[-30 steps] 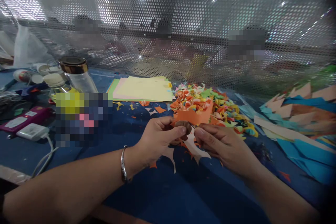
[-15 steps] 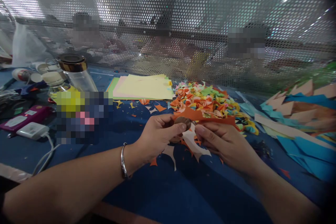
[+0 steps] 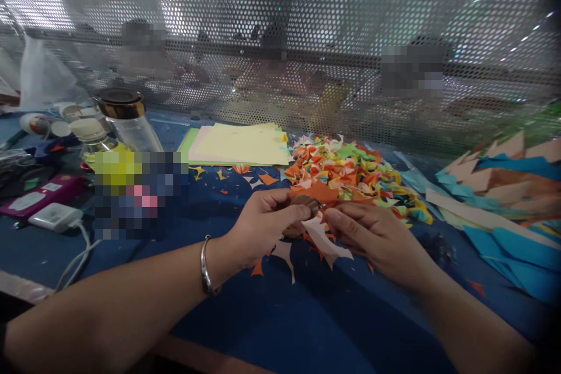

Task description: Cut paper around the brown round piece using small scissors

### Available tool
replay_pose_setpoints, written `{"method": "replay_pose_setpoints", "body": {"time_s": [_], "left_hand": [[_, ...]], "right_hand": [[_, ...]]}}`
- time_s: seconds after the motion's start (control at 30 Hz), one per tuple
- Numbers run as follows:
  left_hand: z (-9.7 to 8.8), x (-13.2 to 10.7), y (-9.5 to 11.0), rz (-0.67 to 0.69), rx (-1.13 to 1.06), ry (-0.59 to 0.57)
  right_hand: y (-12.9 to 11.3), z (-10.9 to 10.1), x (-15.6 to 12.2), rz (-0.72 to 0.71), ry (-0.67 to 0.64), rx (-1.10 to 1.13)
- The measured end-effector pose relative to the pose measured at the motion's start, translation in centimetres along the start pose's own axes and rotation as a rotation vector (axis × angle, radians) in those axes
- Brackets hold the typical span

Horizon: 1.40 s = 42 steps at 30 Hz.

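Observation:
My left hand (image 3: 263, 223) is closed, thumb and fingers pinching a small round brown object (image 3: 305, 205) that I cannot identify. An orange paper piece (image 3: 322, 191) sits at that object, between both hands. My right hand (image 3: 372, 234) is closed too, its fingertips pinched at the orange paper's near edge. Both hands hover just above a blue table (image 3: 272, 315) strewn with white and orange paper offcuts (image 3: 324, 242). A silver bangle (image 3: 205, 266) circles my left wrist.
A heap of small colourful folded paper pieces (image 3: 355, 172) lies behind my hands. A yellow paper stack (image 3: 239, 146) lies at centre left. Jars (image 3: 125, 117), a purple device (image 3: 39, 196) and a white charger (image 3: 55, 217) stand left. Blue and tan paper strips (image 3: 495, 198) lie right. A perforated screen (image 3: 280, 41) closes the back.
The orange paper was turned between my fingers: it stuck out to the right half a second ago and now sits bunched behind the brown object. My hands stayed in place.

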State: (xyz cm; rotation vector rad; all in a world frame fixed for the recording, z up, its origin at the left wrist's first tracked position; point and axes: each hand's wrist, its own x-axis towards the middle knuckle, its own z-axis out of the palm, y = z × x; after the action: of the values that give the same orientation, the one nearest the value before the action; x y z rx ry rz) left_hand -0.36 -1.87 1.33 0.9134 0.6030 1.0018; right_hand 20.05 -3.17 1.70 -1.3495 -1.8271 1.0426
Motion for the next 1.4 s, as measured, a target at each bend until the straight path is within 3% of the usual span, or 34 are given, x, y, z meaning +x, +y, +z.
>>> {"method": "replay_pose_setpoints", "body": {"time_s": [0.7,1.0,1.4], "left_hand": [[-0.4,0.0,0.2,-0.009,0.180,0.022],[-0.2,0.2,0.1,-0.001,0.100,0.050],[-0.1,0.1,0.2,-0.037,0.099,0.082]], "right_hand": [[0.2,0.0,0.0,-0.056,-0.012,0.001],[0.6,0.0,-0.1,0.015,0.005,0.046],[0.0,0.1,0.1,-0.021,0.004,-0.001]]}}
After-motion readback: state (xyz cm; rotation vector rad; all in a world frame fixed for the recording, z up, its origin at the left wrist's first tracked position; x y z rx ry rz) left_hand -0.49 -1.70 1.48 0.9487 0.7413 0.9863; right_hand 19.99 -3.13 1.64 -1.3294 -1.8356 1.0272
